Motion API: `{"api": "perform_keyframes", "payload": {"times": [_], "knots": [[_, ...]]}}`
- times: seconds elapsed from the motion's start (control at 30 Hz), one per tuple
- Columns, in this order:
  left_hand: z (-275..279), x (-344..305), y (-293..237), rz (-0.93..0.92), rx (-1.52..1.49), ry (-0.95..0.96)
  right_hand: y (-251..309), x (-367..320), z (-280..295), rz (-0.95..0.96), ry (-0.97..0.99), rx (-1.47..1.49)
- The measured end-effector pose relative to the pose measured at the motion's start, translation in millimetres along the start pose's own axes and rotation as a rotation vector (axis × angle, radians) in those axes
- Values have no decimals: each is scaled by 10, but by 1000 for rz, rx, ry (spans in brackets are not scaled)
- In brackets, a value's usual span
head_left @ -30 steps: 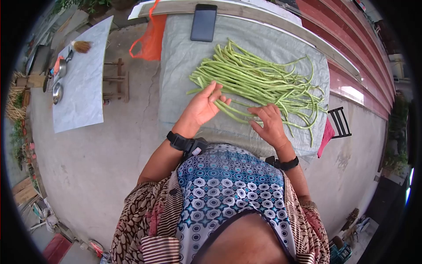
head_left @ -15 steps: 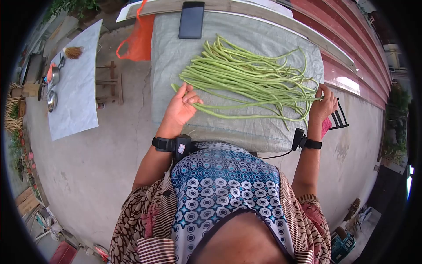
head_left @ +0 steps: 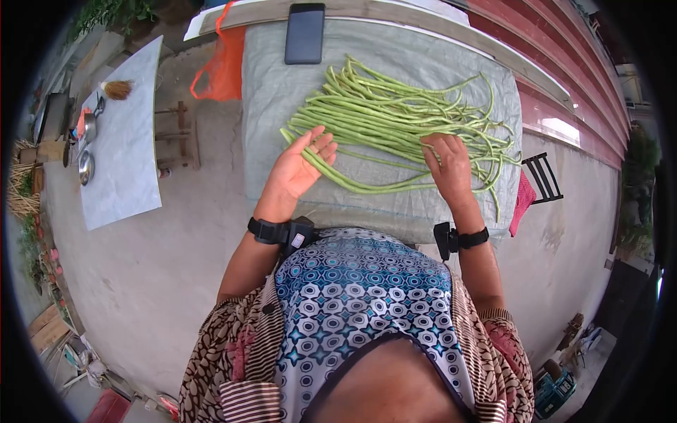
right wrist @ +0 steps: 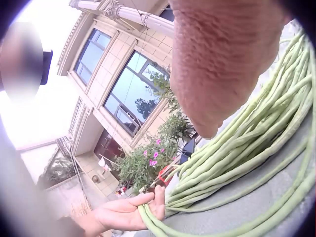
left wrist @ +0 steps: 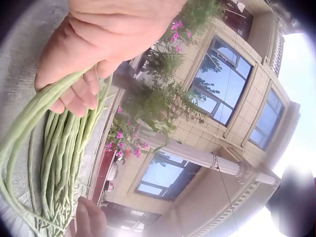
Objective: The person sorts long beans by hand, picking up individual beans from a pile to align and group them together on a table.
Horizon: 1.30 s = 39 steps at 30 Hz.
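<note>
My left hand [head_left: 295,173], palm up at the near left of the pile, holds a few long green beans [head_left: 367,189] near one end. They lie across its palm under the thumb, and in the left wrist view their lengths [left wrist: 27,116] droop in a curve. The other long beans form a pile [head_left: 374,125] on the grey sheet [head_left: 278,84], mostly side by side. My right hand [head_left: 451,169] hovers by the pile's near right side, fingers bent downward and no bean seen between them. In the right wrist view its side [right wrist: 222,59] hides the fingertips.
A phone [head_left: 305,34] lies at the sheet's far edge, and an orange plastic bag [head_left: 227,67] hangs at the left. Beyond the left side stands another table [head_left: 130,141] with a brush [head_left: 117,89] and metal bowls. A black rack [head_left: 543,178] stands at the right.
My right hand reached right to the beans' far ends, then came back left over the pile. My left hand kept its hold on the beans, shifting left and then turning its palm further up.
</note>
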<state>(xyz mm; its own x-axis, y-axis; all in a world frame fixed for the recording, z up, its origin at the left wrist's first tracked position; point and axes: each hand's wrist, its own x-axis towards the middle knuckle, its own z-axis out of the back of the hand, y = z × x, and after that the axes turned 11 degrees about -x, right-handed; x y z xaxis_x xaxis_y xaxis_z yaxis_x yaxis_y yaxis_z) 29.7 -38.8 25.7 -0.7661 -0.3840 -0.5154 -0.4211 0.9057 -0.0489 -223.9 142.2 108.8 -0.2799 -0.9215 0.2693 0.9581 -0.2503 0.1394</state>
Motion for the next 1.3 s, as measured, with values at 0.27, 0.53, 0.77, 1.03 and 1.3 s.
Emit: {"api": "perform_keyframes", "payload": {"times": [0.27,0.53,0.77,1.03,1.3], "knots": [[140,60,9,49,-19,-15,607,287,-622,150,-57,-120],[-149,-16,85,-11,41,59,610,171,-398,53,-31,153],[-150,54,131,17,-69,234,636,-24,-403,114,107,266],[-93,64,26,-20,-106,113,-42,-142,-268,-13,20,-103],[38,1,-51,-33,-19,-87,-236,-236,-87,-115,-83,-408]]}}
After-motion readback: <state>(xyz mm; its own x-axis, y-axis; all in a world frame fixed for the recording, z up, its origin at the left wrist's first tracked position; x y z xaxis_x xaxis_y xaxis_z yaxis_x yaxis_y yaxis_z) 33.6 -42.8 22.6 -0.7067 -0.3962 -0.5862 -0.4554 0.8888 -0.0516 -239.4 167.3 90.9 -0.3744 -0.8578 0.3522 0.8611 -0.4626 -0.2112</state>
